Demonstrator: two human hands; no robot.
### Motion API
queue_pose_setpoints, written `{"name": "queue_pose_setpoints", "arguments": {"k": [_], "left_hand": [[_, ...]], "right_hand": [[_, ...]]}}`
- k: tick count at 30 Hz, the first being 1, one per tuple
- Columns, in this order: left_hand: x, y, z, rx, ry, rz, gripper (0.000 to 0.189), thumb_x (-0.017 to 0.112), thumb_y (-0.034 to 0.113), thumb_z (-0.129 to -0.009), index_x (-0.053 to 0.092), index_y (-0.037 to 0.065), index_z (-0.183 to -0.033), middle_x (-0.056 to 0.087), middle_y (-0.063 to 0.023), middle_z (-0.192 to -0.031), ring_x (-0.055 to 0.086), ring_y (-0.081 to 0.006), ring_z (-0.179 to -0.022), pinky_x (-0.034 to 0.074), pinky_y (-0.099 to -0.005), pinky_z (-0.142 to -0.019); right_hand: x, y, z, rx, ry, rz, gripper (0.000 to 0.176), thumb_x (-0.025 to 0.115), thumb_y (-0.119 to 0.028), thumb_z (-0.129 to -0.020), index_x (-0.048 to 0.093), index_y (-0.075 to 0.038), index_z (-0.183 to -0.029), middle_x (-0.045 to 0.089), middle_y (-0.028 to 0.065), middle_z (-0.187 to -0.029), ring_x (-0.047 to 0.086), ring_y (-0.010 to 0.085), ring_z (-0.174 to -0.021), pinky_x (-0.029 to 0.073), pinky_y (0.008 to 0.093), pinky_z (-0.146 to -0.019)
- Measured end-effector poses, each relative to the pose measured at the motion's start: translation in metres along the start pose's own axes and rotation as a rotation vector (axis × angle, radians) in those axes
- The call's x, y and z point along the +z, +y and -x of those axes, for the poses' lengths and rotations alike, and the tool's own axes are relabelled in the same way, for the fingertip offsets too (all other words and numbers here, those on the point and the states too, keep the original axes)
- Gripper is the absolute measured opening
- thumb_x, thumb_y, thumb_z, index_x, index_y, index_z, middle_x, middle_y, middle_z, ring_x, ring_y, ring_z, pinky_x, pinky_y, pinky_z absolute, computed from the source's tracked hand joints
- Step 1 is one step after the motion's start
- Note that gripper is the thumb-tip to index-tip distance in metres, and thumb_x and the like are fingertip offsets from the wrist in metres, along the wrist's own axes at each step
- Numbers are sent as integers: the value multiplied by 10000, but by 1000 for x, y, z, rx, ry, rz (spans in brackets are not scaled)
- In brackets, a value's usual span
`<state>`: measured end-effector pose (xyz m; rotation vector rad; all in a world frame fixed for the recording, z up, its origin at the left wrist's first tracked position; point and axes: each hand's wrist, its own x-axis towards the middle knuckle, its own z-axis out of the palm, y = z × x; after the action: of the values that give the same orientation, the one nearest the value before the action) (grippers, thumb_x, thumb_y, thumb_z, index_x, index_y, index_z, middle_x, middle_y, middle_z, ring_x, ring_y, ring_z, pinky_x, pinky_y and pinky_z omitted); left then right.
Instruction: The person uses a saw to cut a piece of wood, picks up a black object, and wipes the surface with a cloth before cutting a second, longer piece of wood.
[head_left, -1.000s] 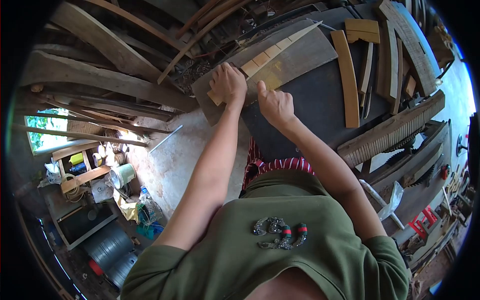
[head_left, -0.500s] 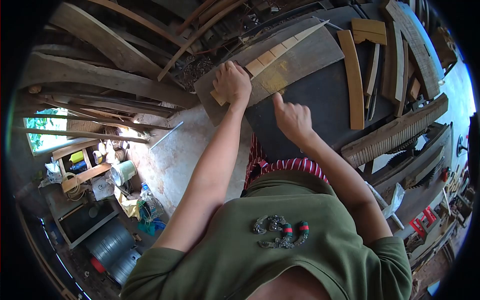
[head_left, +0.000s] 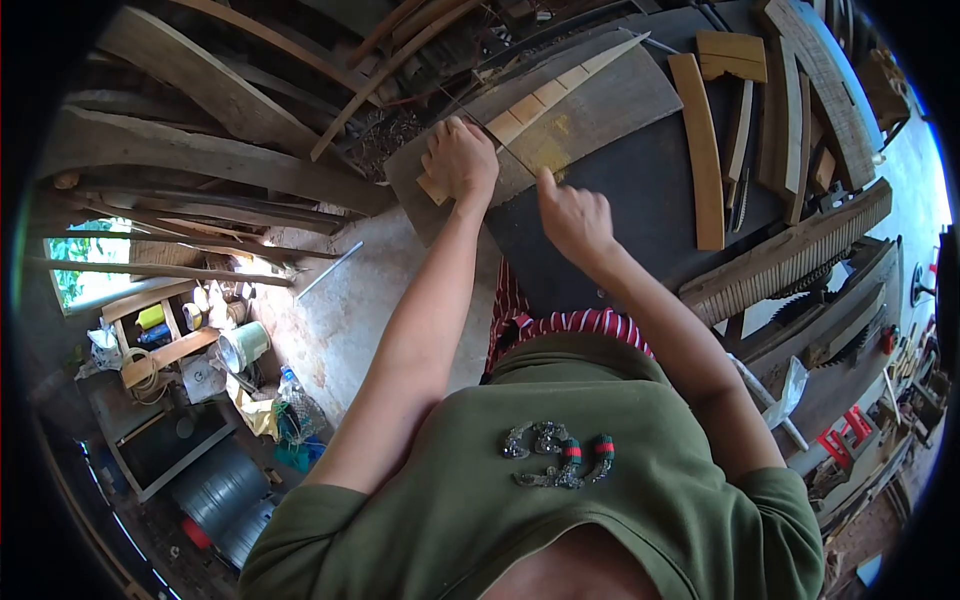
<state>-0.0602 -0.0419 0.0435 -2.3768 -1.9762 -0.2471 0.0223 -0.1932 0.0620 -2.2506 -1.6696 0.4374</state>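
Note:
A long, tapered light wooden strip [head_left: 540, 100] with several dark cross lines lies on a worn grey board [head_left: 620, 100]. My left hand [head_left: 462, 165] is closed over the strip's wide lower end, holding it against the board. To its right, my right hand [head_left: 578, 218] is a fist gripping one end of a thin dark tool [head_left: 513, 155], whose handle is hidden in the fingers. The tool crosses the strip just beside my left hand, and its far end sticks out beyond. Yellow sawdust [head_left: 552, 155] is scattered on the board.
The board rests on a dark tabletop [head_left: 640, 200]. Right of it are a curved wooden piece [head_left: 698, 150], a notched block [head_left: 732, 57] and a ridged wooden piece [head_left: 790, 255]. Long planks [head_left: 200, 155] fill the upper left. A bucket [head_left: 243, 346] stands at the lower left.
My right hand has moved slightly up and left, and more of the thin tool shows beyond the strip. My left hand keeps its hold; the whole view has shifted slightly.

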Motion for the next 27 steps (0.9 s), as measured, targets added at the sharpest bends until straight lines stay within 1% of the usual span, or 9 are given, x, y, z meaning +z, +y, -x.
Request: {"name": "queue_pose_setpoints", "arguments": {"k": [11, 14, 16, 17, 18, 20, 22, 24, 27], "left_hand": [[2, -10, 5, 79, 18, 3, 253, 419, 280, -993, 593, 96, -1008, 624, -83, -1097, 584, -279, -1085, 452, -453, -883], [3, -9, 5, 65, 43, -24, 248, 415, 276, -998, 588, 99, -996, 622, -81, -1083, 583, -278, -1076, 459, -446, -865], [3, -6, 0, 52, 54, -18, 245, 414, 271, -1000, 586, 98, -988, 621, -81, -1075, 582, -276, -1072, 462, -440, -855], [3, -7, 1, 58, 58, -13, 242, 418, 271, -998, 585, 97, -984, 621, -80, -1069, 584, -275, -1064, 465, -436, -847], [2, -7, 2, 64, 65, -7, 239, 422, 272, -996, 584, 96, -980, 620, -79, -1064, 586, -274, -1055, 468, -432, -840], [0, -7, 2, 67, 83, -24, 236, 433, 280, -990, 581, 97, -970, 618, -73, -1047, 592, -271, -1030, 470, -432, -830], [-3, -7, 2, 53, 0, 3, 257, 409, 284, -993, 574, 88, -997, 608, -76, -1086, 578, -276, -1082, 476, -445, -853], [1, -8, 3, 56, 24, -3, 253, 414, 285, -991, 576, 90, -985, 609, -75, -1073, 586, -276, -1063, 482, -448, -833], [2, -8, 0, 54, 50, 2, 244, 421, 285, -988, 576, 97, -979, 611, -74, -1063, 593, -274, -1045, 486, -451, -816]], "right_hand": [[7, -2, -16, 14, 35, -32, 82, 472, -140, -903, 482, -83, -961, 655, 159, -629, 693, 335, -625, 521, 454, -530], [-7, 6, 10, -22, -1, 4, 163, 490, -114, -878, 472, -82, -1036, 658, 160, -641, 687, 346, -628, 510, 463, -527], [-22, 10, 23, 44, -198, 45, 209, 495, -116, -876, 496, -77, -1081, 664, 161, -653, 692, 329, -633, 511, 453, -534], [-14, 12, 20, -18, -93, 43, 256, 491, -118, -880, 491, -66, -1131, 666, 162, -658, 691, 328, -629, 514, 450, -533], [-9, 9, 10, -23, -101, 39, 256, 491, -118, -880, 491, -66, -1131, 666, 162, -658, 691, 328, -629, 514, 450, -533], [-1, -3, -27, -85, 25, 19, 89, 501, -140, -886, 513, -83, -954, 663, 140, -623, 697, 307, -605, 511, 431, -500], [1, -9, -40, -101, 40, 14, 95, 494, -136, -889, 508, -82, -966, 666, 140, -632, 697, 313, -611, 514, 429, -504], [-6, -1, -30, -57, -86, 0, 275, 485, -130, -887, 479, -65, -1154, 663, 158, -656, 690, 334, -631, 514, 460, -533], [-18, 11, 9, -51, -127, 48, 237, 478, -126, -890, 468, -64, -1118, 659, 161, -651, 687, 341, -628, 515, 461, -534]]}}
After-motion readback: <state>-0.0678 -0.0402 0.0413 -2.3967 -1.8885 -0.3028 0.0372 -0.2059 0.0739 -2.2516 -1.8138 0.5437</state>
